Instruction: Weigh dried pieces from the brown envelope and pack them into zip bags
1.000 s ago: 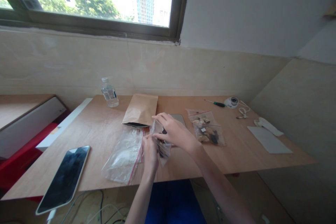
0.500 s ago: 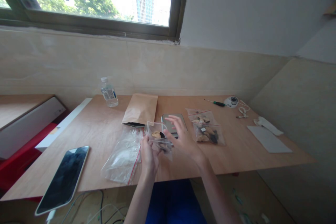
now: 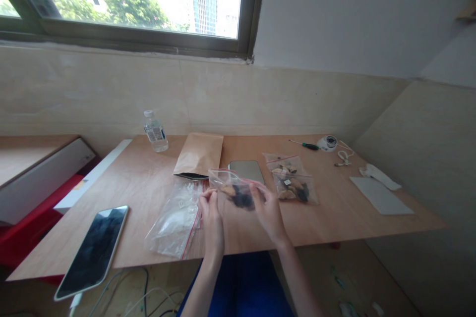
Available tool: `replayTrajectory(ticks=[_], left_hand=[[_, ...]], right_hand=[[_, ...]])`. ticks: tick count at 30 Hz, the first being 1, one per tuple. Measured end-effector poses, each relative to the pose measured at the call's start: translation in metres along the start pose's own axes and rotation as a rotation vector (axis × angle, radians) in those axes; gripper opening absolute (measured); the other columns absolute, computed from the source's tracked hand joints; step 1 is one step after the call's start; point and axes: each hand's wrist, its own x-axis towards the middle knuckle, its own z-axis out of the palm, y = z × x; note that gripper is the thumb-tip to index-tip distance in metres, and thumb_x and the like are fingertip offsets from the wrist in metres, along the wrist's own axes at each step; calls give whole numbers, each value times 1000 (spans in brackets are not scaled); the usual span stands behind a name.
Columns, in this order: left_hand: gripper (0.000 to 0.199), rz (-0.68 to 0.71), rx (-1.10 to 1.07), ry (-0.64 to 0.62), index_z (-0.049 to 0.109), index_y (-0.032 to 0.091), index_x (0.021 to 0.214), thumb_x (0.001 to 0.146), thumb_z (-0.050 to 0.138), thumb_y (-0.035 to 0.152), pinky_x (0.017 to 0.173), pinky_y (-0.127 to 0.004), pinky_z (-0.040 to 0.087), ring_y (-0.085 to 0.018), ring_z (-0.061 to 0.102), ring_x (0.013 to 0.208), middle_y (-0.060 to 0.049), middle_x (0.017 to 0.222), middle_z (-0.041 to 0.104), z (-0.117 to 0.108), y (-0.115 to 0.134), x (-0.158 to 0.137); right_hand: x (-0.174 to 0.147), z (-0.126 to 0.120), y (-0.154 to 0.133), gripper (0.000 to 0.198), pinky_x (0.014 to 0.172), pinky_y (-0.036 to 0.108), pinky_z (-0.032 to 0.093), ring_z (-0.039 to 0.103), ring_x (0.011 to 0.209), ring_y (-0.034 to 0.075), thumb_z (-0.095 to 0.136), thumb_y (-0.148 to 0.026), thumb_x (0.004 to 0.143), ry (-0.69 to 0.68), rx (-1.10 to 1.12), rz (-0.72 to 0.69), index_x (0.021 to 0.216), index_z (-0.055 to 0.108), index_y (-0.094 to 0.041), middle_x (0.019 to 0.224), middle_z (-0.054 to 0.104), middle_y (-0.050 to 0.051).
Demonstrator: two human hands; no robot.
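Note:
Between my two hands hangs a clear zip bag with tan and black dried pieces inside. My left hand pinches its left edge. At its upper right corner my right hand has its fingers closed on the bag. Behind it lies a flat scale, partly covered by the bag and my right hand. Two filled zip bags with similar pieces overlap to the right. Left of my left hand is a stack of clear zip bags with red seal lines. A brown paper pouch lies behind, its dark mouth facing me.
A water bottle stands at the back left. A phone with a cable lies at the front left edge. At the back right are a screwdriver, a white dome camera and its cable. A white sheet lies far right.
My right hand was open with fingers spread beside the bag and now grips its right side. The bag is stretched out sideways between both hands and held a little higher.

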Motion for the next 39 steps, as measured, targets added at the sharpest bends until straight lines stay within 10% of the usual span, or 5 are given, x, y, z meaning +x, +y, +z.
replayTrajectory(ticks=[8,19,39], left_hand=[[29,136,8,-348,59,18,99,84,53,43,79,-29,46,-18,60,86,-4,90,65,-10,-3,30],[33,115,86,-218,68,16,89,79,57,46,74,-27,45,-17,61,79,-4,84,68,-10,-64,51],[24,163,78,-184,62,17,86,77,62,39,75,-28,49,-18,62,82,-3,83,65,-22,-45,41]], right_hand=[[-1,-12,34,40,74,32,54,68,79,21,48,-50,87,-15,61,31,95,69,-18,90,73,8],[-5,-12,114,36,67,33,53,68,71,23,56,-50,81,283,23,117,84,67,-16,78,73,8],[-8,-27,96,21,75,33,51,65,80,20,55,-38,84,284,-12,-2,84,62,-18,84,70,6]])
